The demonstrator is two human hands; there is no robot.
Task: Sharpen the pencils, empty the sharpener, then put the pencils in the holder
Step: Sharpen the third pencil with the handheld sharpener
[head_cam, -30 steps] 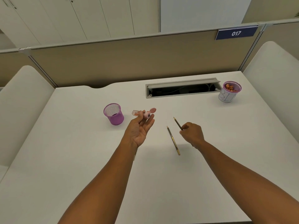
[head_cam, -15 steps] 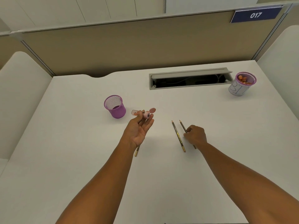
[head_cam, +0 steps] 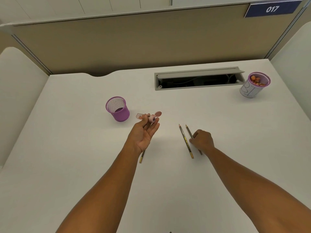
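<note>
So there's a big white worktop [head_cam: 70, 165] with a tan partition wall [head_cam: 134, 46] along the back, carrying a blue sign [head_cam: 271, 9] that reads 017. Set into the worktop near the back is a grey cable tray [head_cam: 198, 78] with its flap up and some wires showing inside. Over at the back right stands a white cup with a purple rim [head_cam: 255, 85], shavings visible in it. Left of centre there's the purple mesh holder [head_cam: 117, 109], upright, nothing sticking out of it. The left hand [head_cam: 143, 135] is palm up just right of the holder, fingers curled loosely around a little pink sharpener [head_cam: 149, 117] that has its round lid flipped open and a clear shavings compartment pointing toward the holder. The right hand [head_cam: 202, 140] is down at the worktop, fingers pinching one pencil [head_cam: 189, 131], tip pointing away from the person. Right next to that, on its left and nearly parallel, a second pencil [head_cam: 186, 142] lies flat on the worktop. A third pencil [head_cam: 141, 157] pokes out from under the left wrist, only its gold end showing.
</note>
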